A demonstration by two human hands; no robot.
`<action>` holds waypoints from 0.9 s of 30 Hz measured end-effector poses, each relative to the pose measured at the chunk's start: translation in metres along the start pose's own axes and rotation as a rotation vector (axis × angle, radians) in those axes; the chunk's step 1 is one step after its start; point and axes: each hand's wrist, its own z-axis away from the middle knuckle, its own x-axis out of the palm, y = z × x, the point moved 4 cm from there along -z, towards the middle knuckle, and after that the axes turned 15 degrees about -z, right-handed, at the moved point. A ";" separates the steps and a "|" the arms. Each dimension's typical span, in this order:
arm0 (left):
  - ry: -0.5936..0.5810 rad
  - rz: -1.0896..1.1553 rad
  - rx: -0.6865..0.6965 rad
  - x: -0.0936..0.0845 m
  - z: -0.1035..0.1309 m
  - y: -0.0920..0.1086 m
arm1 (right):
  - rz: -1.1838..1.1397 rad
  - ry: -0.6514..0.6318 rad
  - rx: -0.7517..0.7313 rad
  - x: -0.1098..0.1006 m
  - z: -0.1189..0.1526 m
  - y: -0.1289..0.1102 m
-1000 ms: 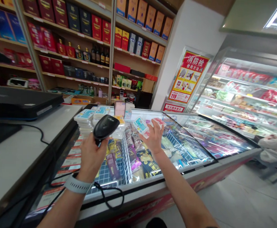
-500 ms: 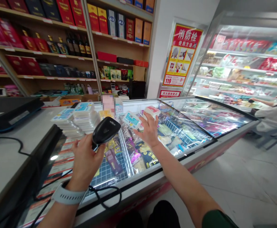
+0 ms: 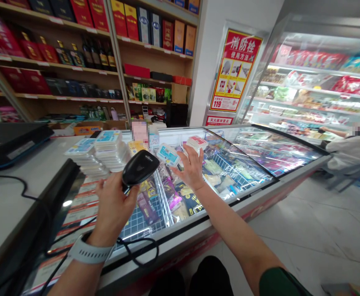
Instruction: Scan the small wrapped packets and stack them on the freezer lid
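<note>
My left hand (image 3: 115, 205) is wrapped round the handle of a black barcode scanner (image 3: 140, 166), its head pointing right. Over the glass-topped freezer (image 3: 198, 222), my right hand (image 3: 191, 167) has its fingers spread and bent. Its fingertips are at a blue-labelled clear pack (image 3: 168, 154) and beside a red-labelled pack (image 3: 197, 142); whether it grips either one cannot be made out. Left of the scanner, stacks of similar clear packs (image 3: 107, 150) stand at the freezer's end. The scanner's black cable (image 3: 143, 267) loops below my left hand.
A black device (image 3: 16, 144) sits on the counter (image 3: 1, 222) at left. Shelves (image 3: 155, 45) with boxes and bottles rise behind. A person (image 3: 349, 144) sits at the far right, near a lit display fridge (image 3: 315, 86). Wire baskets with packets lie inside the freezer.
The scanner and my left hand have shifted slightly right. My right hand has moved a little left, its thumb and fingers still near the packs. The view has turned slightly.
</note>
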 end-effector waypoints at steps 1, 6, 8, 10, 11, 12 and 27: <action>-0.004 0.000 -0.003 0.000 0.000 0.000 | -0.001 0.005 -0.010 0.000 0.000 0.000; -0.020 -0.001 -0.024 -0.002 0.000 0.003 | -0.004 -0.016 -0.002 0.002 0.001 0.000; -0.023 0.001 -0.033 -0.002 0.000 0.004 | -0.004 -0.022 0.002 0.002 0.001 0.000; -0.025 0.003 -0.037 -0.002 -0.001 0.005 | -0.001 -0.024 0.000 0.002 0.001 -0.001; -0.026 0.002 -0.038 -0.003 -0.001 0.005 | 0.002 -0.027 0.004 0.002 0.001 -0.002; -0.027 0.001 -0.036 -0.003 -0.001 0.005 | 0.005 -0.033 0.010 0.002 0.001 -0.002; -0.053 -0.014 -0.007 -0.002 0.000 0.008 | 0.003 -0.036 0.003 0.001 0.000 -0.005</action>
